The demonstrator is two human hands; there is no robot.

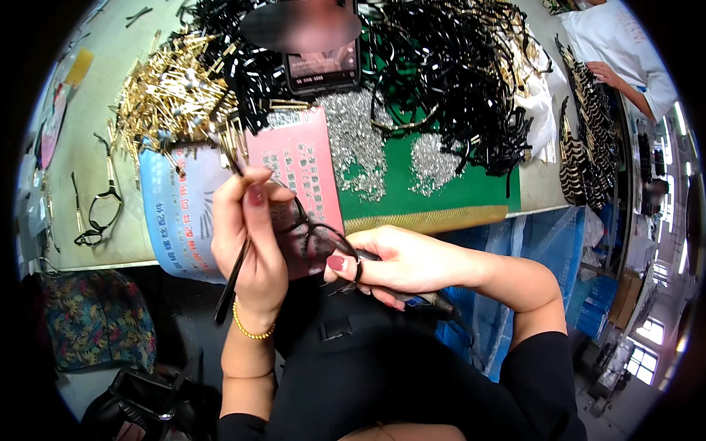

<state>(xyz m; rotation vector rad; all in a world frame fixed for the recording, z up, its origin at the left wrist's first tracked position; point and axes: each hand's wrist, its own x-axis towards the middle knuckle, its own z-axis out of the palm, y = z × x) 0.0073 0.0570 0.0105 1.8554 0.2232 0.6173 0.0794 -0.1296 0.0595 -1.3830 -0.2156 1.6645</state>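
A pair of black eyeglass frames is held in front of me between both hands. My left hand is closed at its left side, thumb and fingers pinching the hinge end. A dark temple arm slants down past that wrist. My right hand grips the right rim, thumb against it. Beneath the right palm sticks out a dark tool; its kind is mostly hidden. Below the hands lies a pink and blue printed sheet on the table.
Gold temple arms heap at the left back, black frames at the right. Small silver screws or fittings lie on a green mat. A phone stands at the back. Another frame lies left. A person works far right.
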